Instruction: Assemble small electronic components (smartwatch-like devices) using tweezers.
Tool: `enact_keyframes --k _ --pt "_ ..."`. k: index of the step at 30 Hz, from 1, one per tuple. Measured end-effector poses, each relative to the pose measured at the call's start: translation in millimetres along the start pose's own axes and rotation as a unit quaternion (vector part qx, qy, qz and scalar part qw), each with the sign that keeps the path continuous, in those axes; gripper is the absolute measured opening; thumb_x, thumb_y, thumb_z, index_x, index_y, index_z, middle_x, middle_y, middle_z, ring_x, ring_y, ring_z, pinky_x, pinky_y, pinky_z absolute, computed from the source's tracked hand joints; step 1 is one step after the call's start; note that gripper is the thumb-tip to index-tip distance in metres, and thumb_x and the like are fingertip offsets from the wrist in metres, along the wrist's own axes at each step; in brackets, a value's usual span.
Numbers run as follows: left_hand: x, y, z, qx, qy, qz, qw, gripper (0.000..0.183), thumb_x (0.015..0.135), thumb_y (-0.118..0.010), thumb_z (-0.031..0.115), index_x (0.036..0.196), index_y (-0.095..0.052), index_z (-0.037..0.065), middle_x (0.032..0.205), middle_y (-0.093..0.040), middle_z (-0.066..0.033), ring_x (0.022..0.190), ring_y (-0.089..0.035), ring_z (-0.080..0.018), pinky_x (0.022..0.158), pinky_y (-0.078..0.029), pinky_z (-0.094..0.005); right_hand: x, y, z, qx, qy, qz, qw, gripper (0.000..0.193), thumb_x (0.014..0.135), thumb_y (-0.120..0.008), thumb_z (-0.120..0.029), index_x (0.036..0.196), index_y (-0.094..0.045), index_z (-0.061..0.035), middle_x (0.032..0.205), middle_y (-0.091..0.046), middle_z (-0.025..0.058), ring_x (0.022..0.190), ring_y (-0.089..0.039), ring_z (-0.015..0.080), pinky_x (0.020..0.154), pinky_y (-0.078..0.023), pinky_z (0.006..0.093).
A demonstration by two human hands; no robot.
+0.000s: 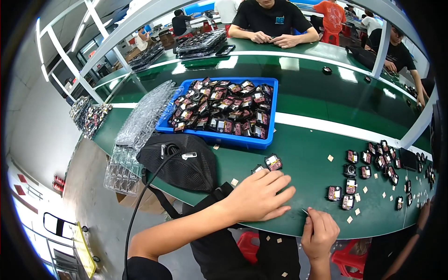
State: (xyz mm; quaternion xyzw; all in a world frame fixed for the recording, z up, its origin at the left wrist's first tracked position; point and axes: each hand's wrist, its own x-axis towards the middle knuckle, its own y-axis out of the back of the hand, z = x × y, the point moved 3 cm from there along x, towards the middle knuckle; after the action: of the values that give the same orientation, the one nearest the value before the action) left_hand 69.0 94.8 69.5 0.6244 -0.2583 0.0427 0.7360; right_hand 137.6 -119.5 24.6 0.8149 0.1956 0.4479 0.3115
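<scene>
My left hand [262, 195] reaches over the green table with its fingers stretched and a little apart; what lies under the palm is hidden. Just beyond its knuckles are two small black electronic modules, one showing a reddish circuit board [273, 162], the other partly covered [257, 168]. To its right, by the table's front edge, my right hand [320, 229] is closed in a pinch. A thin, pale, pointed piece [305, 212] sticks out from its fingertips; the rest is hidden. Further right lie several similar modules [347, 201], apart from my hands.
A blue bin [212, 136] heaped with modules stands at the back. Left of it are clear plastic trays [142, 114] and a black mesh bag [179, 161] with a cable. Small beige squares [330, 158] dot the table. Across the green conveyor [303, 93], a person works with both hands.
</scene>
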Motion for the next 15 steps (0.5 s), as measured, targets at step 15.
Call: enact_keyframes --k 15 --pt "3.9 -37.4 -41.5 -0.036 0.138 0.04 0.989 0.036 0.085 -0.08 0.035 0.1 -0.063 0.007 0.098 -0.055 -0.0096 0.097 -0.054 -0.0296 0.084 -0.047 -0.0428 -1.6 3.1 -6.6 0.009 -0.027 -0.007 1.0 0.017 0.091 -0.064 0.003 0.107 -0.069 0.0062 0.091 -0.07 0.0213 0.077 -0.068 0.0401 0.068 -0.052 0.0466"
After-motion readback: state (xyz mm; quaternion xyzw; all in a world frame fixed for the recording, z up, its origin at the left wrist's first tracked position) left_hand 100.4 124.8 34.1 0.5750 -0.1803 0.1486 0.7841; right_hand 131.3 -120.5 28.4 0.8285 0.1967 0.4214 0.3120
